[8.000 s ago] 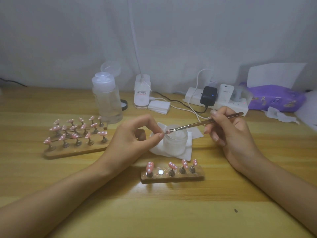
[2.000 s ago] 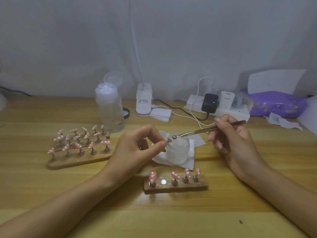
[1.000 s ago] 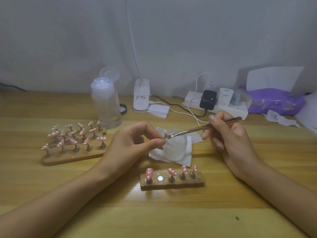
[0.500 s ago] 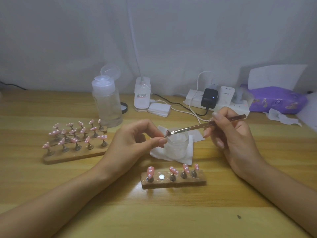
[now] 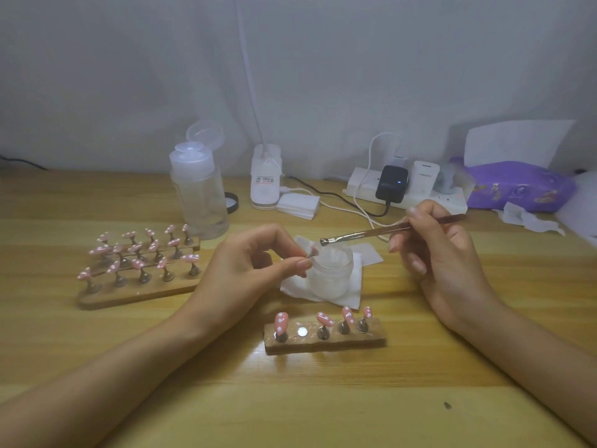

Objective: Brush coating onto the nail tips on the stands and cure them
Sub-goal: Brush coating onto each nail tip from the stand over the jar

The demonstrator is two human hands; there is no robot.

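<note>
nail tip [image 5: 312, 252] pinched in left grip [image 5: 245, 266] at frame centre | brush [image 5: 365, 233] held in right grip [image 5: 442, 253] | bristles just above jar [image 5: 329, 276]

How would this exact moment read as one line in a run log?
left hand: pinches nail tip | right hand: holds brush, bristles near nail tip, above jar | small stand: one spot bare

Pink dotted nail tips [image 5: 281, 321] on two wooden stands [image 5: 326, 343]; single tip [image 5: 312, 252] and brush [image 5: 365, 233] over frosted jar [image 5: 329, 278] rim
</note>
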